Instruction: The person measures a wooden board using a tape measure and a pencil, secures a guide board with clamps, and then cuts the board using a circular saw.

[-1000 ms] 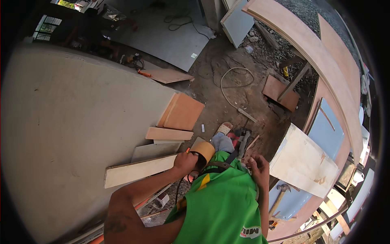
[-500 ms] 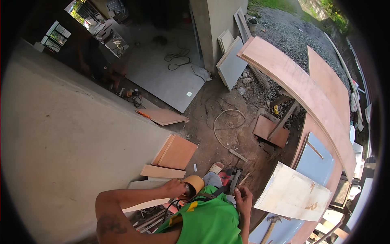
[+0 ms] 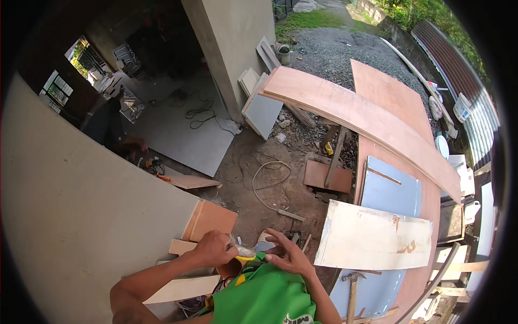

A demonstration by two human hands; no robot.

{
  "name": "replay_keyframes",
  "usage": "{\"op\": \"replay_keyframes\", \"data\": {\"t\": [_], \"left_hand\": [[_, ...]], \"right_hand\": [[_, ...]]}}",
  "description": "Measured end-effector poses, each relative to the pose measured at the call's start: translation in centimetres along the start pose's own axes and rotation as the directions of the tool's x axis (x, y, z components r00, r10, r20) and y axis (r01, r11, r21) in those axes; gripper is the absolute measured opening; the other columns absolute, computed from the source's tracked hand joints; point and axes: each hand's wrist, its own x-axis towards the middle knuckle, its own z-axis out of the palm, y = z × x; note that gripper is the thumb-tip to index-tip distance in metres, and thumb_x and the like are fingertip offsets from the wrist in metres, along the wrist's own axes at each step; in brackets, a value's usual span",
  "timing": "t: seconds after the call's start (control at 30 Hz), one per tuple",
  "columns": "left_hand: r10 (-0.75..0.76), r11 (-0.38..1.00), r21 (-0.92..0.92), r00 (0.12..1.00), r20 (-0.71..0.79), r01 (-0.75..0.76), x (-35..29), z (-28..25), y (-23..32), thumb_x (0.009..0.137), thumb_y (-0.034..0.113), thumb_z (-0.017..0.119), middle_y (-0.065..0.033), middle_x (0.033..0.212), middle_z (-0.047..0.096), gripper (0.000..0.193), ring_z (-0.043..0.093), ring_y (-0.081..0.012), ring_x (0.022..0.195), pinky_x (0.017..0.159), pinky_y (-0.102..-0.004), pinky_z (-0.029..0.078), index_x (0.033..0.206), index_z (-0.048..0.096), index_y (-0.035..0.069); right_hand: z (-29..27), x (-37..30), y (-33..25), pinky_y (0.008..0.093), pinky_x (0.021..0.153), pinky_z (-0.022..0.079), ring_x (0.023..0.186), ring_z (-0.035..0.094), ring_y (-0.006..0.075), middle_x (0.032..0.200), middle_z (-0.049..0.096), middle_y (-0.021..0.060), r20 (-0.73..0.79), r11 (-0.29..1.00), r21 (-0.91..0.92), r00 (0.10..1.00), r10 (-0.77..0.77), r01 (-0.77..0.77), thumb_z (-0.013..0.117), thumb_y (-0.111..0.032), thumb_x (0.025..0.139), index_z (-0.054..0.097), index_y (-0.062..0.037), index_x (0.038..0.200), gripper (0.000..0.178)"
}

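Head camera: bare grey wall (image 3: 97, 216), to my left. Pinkish plywood sheet (image 3: 430, 205), to my right. Long plywood strip (image 3: 367, 119), crossing the sheet's far end. Light-blue panel (image 3: 391, 189), on the sheet, partly covered. Stained off-white board (image 3: 372, 235), laid across that panel. Claw hammer (image 3: 352, 299), wooden-handled, on the panel's near end. My right hand (image 3: 290, 255), fingers spread, released; contact with the roll (image 3: 246, 258), cannot tell. My left hand (image 3: 213, 248), fingers clenched around the roll's edge. Said roll, tan, yellow-rimmed, between my hands.
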Motion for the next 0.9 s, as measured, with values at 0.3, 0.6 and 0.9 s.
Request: {"op": "replay_keyframes", "data": {"t": [0.3,0.6,0.9], "left_hand": [[-0.256,0.821,-0.568,0.922,-0.290,0.049,7.5,10.4,13.9,0.085,0.026,0.072,-0.0112,0.078,0.070,0.035,0.066,-0.0155,0.071,0.065,-0.0295,0.052,0.099,0.067,-0.006],[0.300,0.528,-0.846,0.917,0.264,0.071,15.5,16.2,13.4,0.100,0.030,0.060,-0.0107,0.128,0.059,0.064,0.057,-0.0134,0.104,0.085,-0.0270,0.049,0.148,0.032,-0.002],[0.227,0.275,-0.931,0.925,0.304,0.239,21.1,20.1,8.1,0.099,0.021,0.048,-0.0130,0.102,0.067,0.030,0.065,-0.0176,0.094,0.083,-0.0317,0.053,0.118,0.056,-0.001]], "right_hand": [[-3.7,-8.4,2.2,0.0257,0.066,0.056,0.079,0.069,0.0160,0.097,0.065,0.0085,-0.381,0.982,0.171,0.924,-0.012,0.084,0.069,-0.021,0.093,0.055,0.0005,0.124,0.040],[-6.2,-9.5,6.8,0.0291,0.055,0.053,0.061,0.065,0.0181,0.076,0.067,0.0115,-0.471,0.593,0.781,0.807,0.355,0.195,0.019,-0.049,0.106,0.057,-0.0040,0.112,0.059],[-6.9,-8.1,9.4,0.0269,0.059,0.049,0.065,0.059,0.0107,0.078,0.066,0.0042,-0.798,0.958,0.230,0.530,0.287,-0.172,0.049,-0.037,0.103,0.062,0.0011,0.100,0.040]]}}
